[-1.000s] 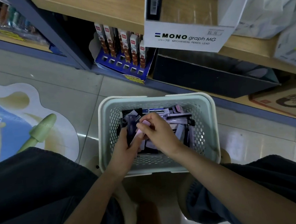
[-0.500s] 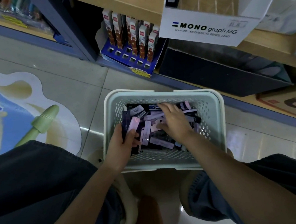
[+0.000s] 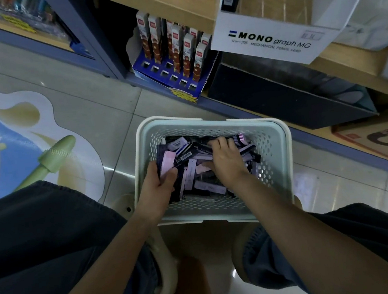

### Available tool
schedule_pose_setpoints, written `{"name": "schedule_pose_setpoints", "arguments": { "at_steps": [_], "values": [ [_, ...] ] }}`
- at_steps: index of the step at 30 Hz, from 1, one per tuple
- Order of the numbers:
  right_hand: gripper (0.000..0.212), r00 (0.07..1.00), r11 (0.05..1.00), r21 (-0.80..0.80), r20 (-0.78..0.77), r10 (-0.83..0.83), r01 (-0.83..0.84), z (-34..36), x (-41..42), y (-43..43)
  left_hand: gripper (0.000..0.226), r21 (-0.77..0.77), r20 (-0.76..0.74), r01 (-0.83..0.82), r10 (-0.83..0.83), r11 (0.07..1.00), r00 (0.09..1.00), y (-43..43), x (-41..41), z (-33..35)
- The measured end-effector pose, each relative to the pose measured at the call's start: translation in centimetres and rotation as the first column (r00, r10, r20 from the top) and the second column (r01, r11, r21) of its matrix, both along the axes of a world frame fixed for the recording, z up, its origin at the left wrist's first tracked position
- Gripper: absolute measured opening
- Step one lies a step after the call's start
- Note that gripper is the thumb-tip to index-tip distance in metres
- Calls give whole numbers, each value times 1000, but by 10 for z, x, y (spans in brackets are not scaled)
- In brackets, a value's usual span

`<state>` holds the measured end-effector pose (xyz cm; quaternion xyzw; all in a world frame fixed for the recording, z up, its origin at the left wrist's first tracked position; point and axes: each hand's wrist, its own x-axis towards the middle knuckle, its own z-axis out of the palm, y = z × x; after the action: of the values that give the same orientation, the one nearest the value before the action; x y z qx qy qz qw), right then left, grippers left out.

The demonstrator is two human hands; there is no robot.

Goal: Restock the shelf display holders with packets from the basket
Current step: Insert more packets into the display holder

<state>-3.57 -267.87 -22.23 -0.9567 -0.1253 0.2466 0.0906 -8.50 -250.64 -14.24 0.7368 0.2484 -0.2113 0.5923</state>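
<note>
Packets (image 3: 190, 174), slim, black, pink and lilac, jumbled in pale basket (image 3: 270, 144)

Illumination is dim and flat. Bright glare patches on the glossy floor (image 3: 118, 164) indicate an overhead source. The shelf recess (image 3: 114, 35) is in deep shadow. The basket (image 3: 280, 157) interior is murky. Straight shelf edges (image 3: 161, 9) bow toward the frame borders. Lettering on the white box (image 3: 259, 25) is slightly soft.
</note>
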Motion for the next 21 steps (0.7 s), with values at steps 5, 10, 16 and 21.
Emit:
{"name": "schedule_pose_setpoints", "arguments": {
  "at_steps": [5,10,16,21],
  "values": [
    [52,984,999,-28,-173,-46,42,5,3,5,19,46,30,79,-80,996,996,-2,-1,7],
    [48,949,986,66,-290,-126,151,23,-2,4,38,136,-26,54,-51,989,998,-1,-7,6],
    [47,861,890,240,-439,-256,387,53,-9,0,9,-46,-151,-168,159,985,976,-9,-11,10],
    [37,852,774,405,-416,-317,486,90,-12,9,13,-161,-218,-298,261,941,941,-22,-9,27]
  ]
}}
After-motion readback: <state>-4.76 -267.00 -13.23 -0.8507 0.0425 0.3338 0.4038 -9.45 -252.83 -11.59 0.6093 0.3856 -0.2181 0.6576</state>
